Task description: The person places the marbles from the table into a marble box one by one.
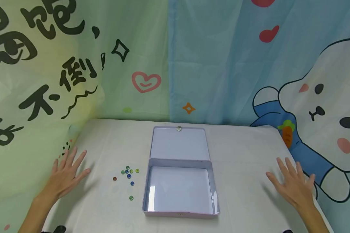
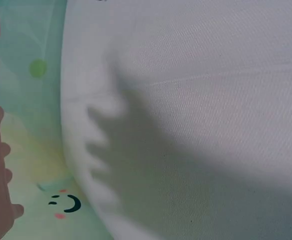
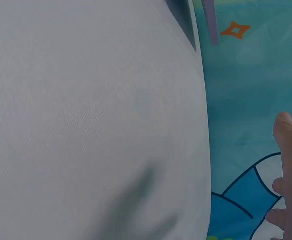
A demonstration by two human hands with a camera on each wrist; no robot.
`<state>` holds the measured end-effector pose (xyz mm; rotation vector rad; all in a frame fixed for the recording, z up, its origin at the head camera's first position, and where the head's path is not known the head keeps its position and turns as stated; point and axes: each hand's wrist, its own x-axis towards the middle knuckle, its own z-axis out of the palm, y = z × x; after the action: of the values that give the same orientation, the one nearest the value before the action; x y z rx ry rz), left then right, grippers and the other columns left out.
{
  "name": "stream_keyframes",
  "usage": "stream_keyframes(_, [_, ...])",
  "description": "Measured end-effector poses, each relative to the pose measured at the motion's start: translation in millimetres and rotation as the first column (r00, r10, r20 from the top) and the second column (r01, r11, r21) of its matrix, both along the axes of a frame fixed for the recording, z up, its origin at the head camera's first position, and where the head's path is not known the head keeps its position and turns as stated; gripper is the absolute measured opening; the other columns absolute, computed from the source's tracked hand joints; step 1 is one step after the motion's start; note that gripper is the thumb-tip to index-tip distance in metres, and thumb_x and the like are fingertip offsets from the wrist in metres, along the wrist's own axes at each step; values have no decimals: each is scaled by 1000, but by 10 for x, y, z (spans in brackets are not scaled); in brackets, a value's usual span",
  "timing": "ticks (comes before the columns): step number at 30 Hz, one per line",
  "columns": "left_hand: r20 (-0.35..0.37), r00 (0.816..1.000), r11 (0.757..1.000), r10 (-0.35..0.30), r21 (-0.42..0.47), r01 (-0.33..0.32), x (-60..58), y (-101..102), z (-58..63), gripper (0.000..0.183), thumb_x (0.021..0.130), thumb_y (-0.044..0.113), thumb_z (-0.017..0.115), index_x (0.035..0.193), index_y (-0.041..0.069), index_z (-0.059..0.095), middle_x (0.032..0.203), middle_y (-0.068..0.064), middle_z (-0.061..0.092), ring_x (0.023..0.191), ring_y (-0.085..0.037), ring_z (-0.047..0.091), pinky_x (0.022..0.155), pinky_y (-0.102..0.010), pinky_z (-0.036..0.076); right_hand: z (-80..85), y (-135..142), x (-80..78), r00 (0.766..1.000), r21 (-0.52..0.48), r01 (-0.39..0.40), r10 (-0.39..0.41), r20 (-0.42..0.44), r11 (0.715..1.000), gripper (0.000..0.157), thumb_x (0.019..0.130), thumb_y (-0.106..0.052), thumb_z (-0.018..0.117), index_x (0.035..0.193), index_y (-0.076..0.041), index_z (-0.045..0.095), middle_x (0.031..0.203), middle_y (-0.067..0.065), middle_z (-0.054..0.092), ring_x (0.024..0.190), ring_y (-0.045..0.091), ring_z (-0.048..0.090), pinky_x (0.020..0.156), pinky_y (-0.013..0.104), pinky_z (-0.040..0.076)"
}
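Observation:
My left hand [image 1: 64,178] is held over the left side of the table, fingers spread and holding nothing. Over the right side, my right hand [image 1: 296,184] is spread the same way, also with nothing in it. Between them a pale lilac box [image 1: 180,214] stands with its hinged lid [image 1: 179,142] raised back and a small round clasp at the lid's far edge. Left of the box lie several glass marbles [image 1: 129,176], green, blue, yellowish and one reddish-brown. The left hand is nearest to these marbles. Each wrist view catches only the edge of its hand, with a shadow on the cloth.
A white cloth covers the table [image 1: 242,152]. Behind and along both sides hang printed curtains [image 1: 210,64], green-yellow with lettering on the left, blue with a white cartoon animal on the right. Dark objects [image 1: 59,229] poke in at the bottom edge.

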<state>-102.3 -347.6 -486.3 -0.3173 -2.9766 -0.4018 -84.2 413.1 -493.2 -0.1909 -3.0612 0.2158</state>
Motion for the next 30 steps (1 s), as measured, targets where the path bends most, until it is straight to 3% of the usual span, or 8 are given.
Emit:
stream_keyframes(4, [24,1000,999,-21,36,20,-7,28,-6,70,98,43,49,156,21,17,161,-22,13,149,-46,1,108,-75,10,-40,-96,-6,1000,-53,-23,22,-19,998,86,92,-62,47,153,-7,22,153,33,21,142,56,3,101,82,-10])
stream_keyframes(9, [135,983,938,-121,341,69,-35,118,-29,64,100,30,53,154,14,24,155,-28,25,141,-53,19,102,-71,23,-96,-257,-17,993,-326,-115,102,-56,938,76,97,-41,55,152,0,23,150,37,25,139,58,18,105,78,12])
stream_keyframes(12, [140,975,906,-171,412,100,-71,207,-57,60,98,26,57,150,11,33,151,-22,36,136,-45,31,110,-42,31,-77,-445,-15,987,-500,-159,154,-52,852,70,99,-30,55,152,0,22,150,35,29,132,55,34,102,67,34])
stream_keyframes(16, [74,970,919,-231,343,193,-108,357,-131,53,94,23,65,140,6,47,137,-14,53,122,-31,48,92,-15,43,-28,-820,48,975,-673,-186,216,-40,716,59,102,-24,49,152,-4,24,150,29,35,126,14,54,94,29,53])
stream_keyframes(19, [43,957,911,-288,321,260,-112,471,-182,50,90,20,69,134,4,53,127,-12,60,110,-28,58,83,-28,54,-17,-1108,92,962,-822,-189,269,-46,537,53,103,-19,46,151,-4,27,150,20,38,118,-14,48,89,9,48])
stream_keyframes(23, [22,951,907,-308,310,287,-103,591,-229,48,84,17,75,127,5,58,116,-7,64,97,-24,63,77,-32,55,-23,-1420,114,953,-934,-131,302,-26,332,51,105,-19,41,150,-1,26,146,-1,41,122,-14,47,94,14,48])
stream_keyframes(27, [4,951,913,-310,279,296,-95,661,-270,41,80,16,78,117,9,63,107,0,64,91,-18,62,75,-28,54,-42,-1620,126,953,-961,-86,304,-2,263,50,104,-18,42,149,-2,28,151,6,38,126,-10,47,97,16,48])
stream_keyframes(30, [-24,945,915,-327,243,323,-87,688,-307,35,78,13,79,110,11,65,101,3,64,88,-15,61,74,-28,53,-68,-1719,131,958,-950,-63,287,29,305,50,102,-18,48,148,-7,34,154,16,33,130,-1,47,97,12,44])
